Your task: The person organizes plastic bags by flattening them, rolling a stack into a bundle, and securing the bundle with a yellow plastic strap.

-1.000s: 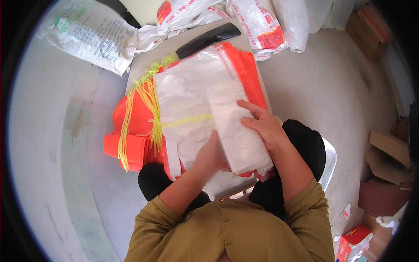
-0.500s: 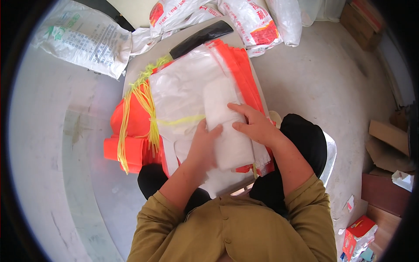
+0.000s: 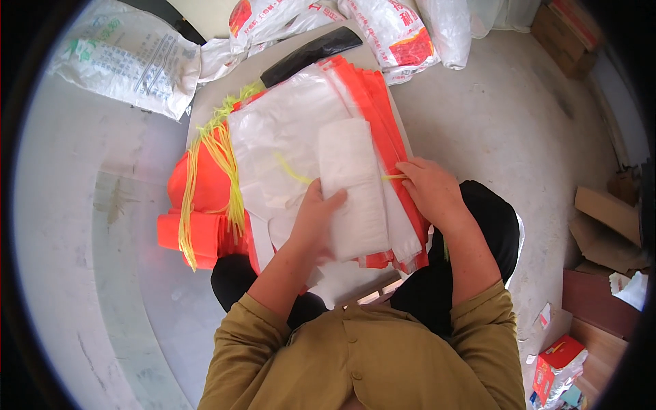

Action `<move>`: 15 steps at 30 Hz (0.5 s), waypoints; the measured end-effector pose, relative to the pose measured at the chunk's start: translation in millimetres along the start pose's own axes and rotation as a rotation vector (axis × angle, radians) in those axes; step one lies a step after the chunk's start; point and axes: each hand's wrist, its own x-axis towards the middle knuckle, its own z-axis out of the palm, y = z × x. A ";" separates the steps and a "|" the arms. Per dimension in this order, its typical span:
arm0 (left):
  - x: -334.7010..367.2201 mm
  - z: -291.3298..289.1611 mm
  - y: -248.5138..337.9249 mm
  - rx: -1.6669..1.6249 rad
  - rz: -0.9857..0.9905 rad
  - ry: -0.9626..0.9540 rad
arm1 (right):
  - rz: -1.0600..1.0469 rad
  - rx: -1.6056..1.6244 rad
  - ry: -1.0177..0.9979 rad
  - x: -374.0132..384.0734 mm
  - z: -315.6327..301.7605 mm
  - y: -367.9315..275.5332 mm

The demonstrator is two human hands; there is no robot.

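Observation:
A folded bundle of thin white plastic bags lies on a pile of flat white plastic sheets or bags. My left hand grips its left edge, thumb on top. A thin yellow tie runs beneath the bundle and shows on both sides. Right of the bundle, my right hand pinches the tie's right end between thumb and fingers. Red bags stick out from under the pile. More yellow ties hang in a bunch at its left, over folded red bags.
The pile rests on a pale stool or table between my knees, with a black roll at its far edge. Stuffed white sacks lie beyond. Cardboard boxes and a red carton stand at the right.
My right hand has left the top of the bundle, moved right and taken the tie's end. My left hand stays on the bundle's left edge.

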 end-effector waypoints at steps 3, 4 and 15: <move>3.3 -4.0 -4.4 0.018 -0.007 0.005 | 0.019 -0.078 0.009 2.6 2.9 4.6; 3.9 -4.9 -5.2 0.037 -0.013 0.001 | 0.017 -0.078 0.007 3.8 1.5 4.5; 11.3 -11.9 -16.6 0.180 0.031 -0.029 | -0.334 0.767 0.022 29.2 17.1 -43.4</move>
